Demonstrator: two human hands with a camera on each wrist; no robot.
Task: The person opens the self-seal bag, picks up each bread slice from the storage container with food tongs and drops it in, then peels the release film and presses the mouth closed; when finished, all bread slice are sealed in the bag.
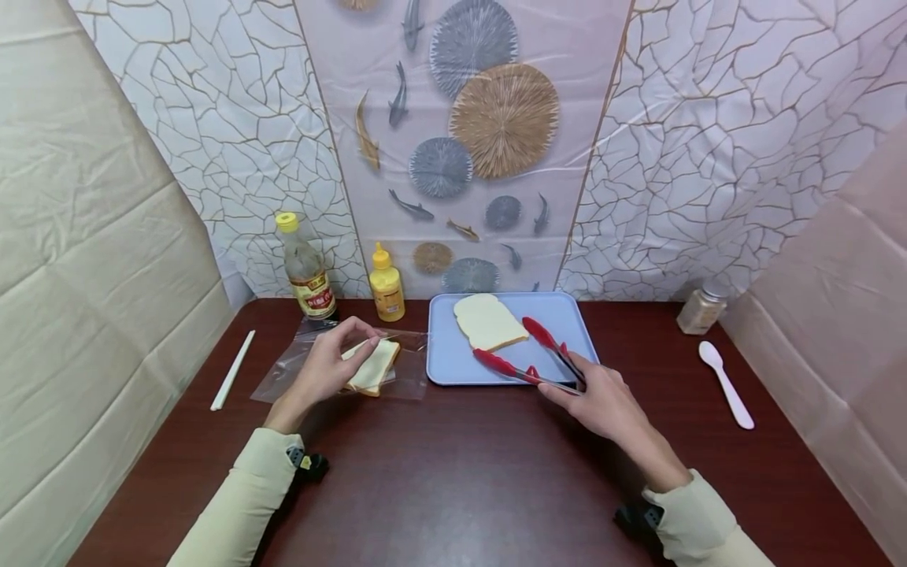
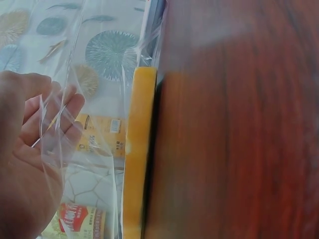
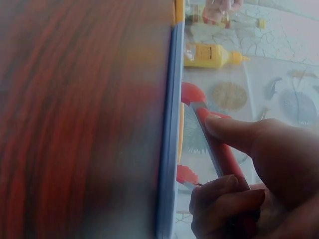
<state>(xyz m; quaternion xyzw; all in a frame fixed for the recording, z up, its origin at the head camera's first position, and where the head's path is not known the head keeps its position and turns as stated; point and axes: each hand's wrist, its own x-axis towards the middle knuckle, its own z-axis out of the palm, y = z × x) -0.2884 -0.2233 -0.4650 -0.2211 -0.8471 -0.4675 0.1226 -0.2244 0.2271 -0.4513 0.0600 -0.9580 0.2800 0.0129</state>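
Note:
My left hand (image 1: 329,364) pinches the clear plastic bag (image 1: 409,383), its film lifted between thumb and fingers in the left wrist view. A slice of bread (image 1: 374,368) with a golden crust lies in the bag, partly behind that hand. My right hand (image 1: 602,398) grips a pair of tongs (image 1: 506,365) with red tips and metal arms. The tongs are spread, one tip by the near edge of another bread slice (image 1: 489,321), the other by its right corner. That slice lies flat on a light blue tray (image 1: 560,305).
Behind the bag stand a yellow-capped sauce bottle (image 1: 310,272) and a yellow squeeze bottle (image 1: 386,287). White chopsticks (image 1: 232,370) lie at the left. A small seasoning jar (image 1: 703,309) and a white spoon (image 1: 727,386) are at the right. Fabric-covered walls enclose the table (image 1: 453,488).

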